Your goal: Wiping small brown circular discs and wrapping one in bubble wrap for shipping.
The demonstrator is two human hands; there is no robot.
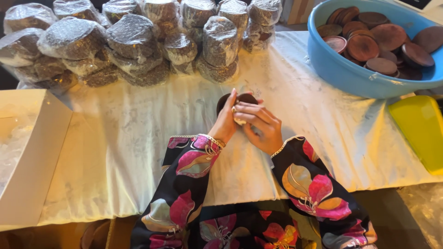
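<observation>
My left hand [226, 122] and my right hand [262, 127] meet above the white cloth [138, 133] at the middle of the table. Between them they hold a small round dark brown disc [244, 97], upright, its top showing above the fingers. The left hand cups its left side. The right hand's fingers fold across its front over something pale. Both arms wear black sleeves with pink flowers.
Several round dark stacks wrapped in clear film [134, 41] are piled along the back. A blue basin [350, 69] of brown discs stands back right, a yellow tray [420, 129] at the right edge, an open cardboard box [32, 152] on the left.
</observation>
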